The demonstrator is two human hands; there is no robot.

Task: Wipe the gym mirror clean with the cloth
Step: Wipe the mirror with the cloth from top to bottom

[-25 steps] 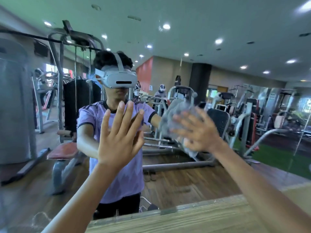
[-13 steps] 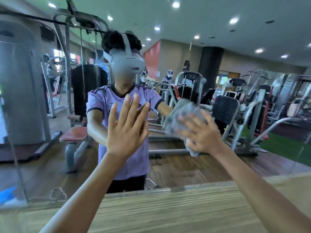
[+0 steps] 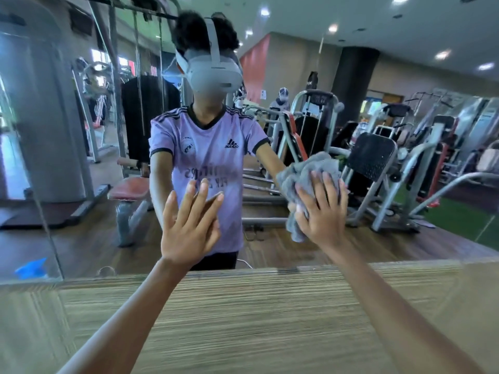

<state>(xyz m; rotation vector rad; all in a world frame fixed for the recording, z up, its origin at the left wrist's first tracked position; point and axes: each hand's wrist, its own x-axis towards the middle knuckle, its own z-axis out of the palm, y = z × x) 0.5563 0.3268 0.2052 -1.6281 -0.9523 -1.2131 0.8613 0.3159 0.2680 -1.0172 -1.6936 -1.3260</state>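
Note:
The gym mirror [image 3: 324,63] fills the upper part of the view and reflects a person in a purple shirt and headset, plus weight machines. A crumpled grey cloth [image 3: 302,176] lies flat against the glass at mid right. My right hand [image 3: 321,209] presses on it with spread, straight fingers. My left hand [image 3: 189,225] rests flat on the glass to the left of the cloth, fingers straight and together, holding nothing.
A wood-grain panel [image 3: 256,314] runs below the mirror's bottom edge. A vertical seam [image 3: 43,211] splits the mirror at the left. A blue object [image 3: 31,268] shows low in the left pane.
The view has tilted down, so more wood panel shows. My right hand and the cloth have slid lower and to the right on the glass. My left hand stays flat on the mirror.

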